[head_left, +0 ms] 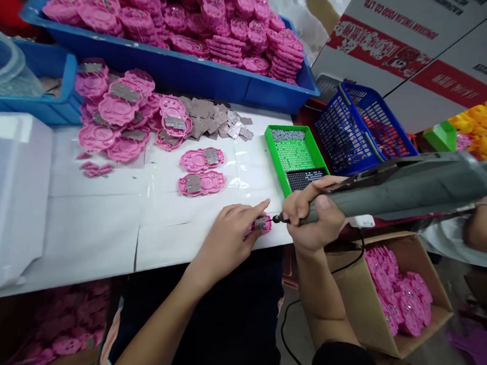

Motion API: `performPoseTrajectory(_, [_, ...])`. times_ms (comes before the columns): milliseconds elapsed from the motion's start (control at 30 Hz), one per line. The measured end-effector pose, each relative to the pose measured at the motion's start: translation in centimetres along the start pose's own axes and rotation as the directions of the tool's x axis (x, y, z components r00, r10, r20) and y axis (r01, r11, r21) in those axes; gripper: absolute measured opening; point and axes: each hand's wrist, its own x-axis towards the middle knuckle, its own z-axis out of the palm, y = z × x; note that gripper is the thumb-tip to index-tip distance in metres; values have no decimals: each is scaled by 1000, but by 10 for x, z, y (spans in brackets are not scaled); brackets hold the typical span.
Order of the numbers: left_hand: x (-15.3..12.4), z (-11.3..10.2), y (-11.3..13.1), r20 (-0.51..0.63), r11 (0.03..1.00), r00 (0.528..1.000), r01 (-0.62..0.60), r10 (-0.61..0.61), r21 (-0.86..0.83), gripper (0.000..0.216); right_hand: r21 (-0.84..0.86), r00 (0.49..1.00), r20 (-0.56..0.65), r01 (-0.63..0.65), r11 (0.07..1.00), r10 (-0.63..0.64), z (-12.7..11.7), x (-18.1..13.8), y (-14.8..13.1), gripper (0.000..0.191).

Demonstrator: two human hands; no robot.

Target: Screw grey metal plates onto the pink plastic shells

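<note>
My right hand point(312, 217) is wrapped round a dark grey-green electric screwdriver point(406, 189), held level with its bit pointing left. The bit tip meets a pink plastic part point(266, 225) with a metal plate on it, near the table's front edge. My left hand point(232, 232) grips that part between thumb and fingers and covers much of it. Farther back lie two more pink parts, an upper one point(196, 159) and a lower one point(210, 182), each with a grey metal plate. A green tray point(271, 152) of small screws stands just beyond my right hand.
A long blue bin point(168, 57) full of pink parts runs along the back. Pink parts point(117, 110) and loose metal plates point(205, 118) are heaped before it. To the right are a blue basket point(340, 131) and a cardboard box point(439, 302); a white container point(14, 193) stands left.
</note>
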Motion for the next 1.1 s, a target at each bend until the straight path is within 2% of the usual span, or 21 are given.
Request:
performPoseTrajectory(167, [2,-1,2,19,1000,1000,-12,11,14,56,27,997,-44,-60,998,61,0,7,8,16])
performPoseTrajectory(367, [2,-2,3,45,998,999,-9,7,56,51,25,998,-54,-41,999,43,3,6,10,12])
performPoseTrajectory(567, [1,0,1,40,999,999,-3,1,52,57,-21,995,-99,-37,999,35,4,9,9,17])
performPoseTrajectory(833, [2,-3,4,51,998,998,21,-24,52,54,5,997,-61,-46,999,47,0,6,6,12])
performPoseTrajectory(1100, [2,-4,5,29,999,1000,12,-13,35,54,0,994,-77,-74,997,74,2,5,7,13])
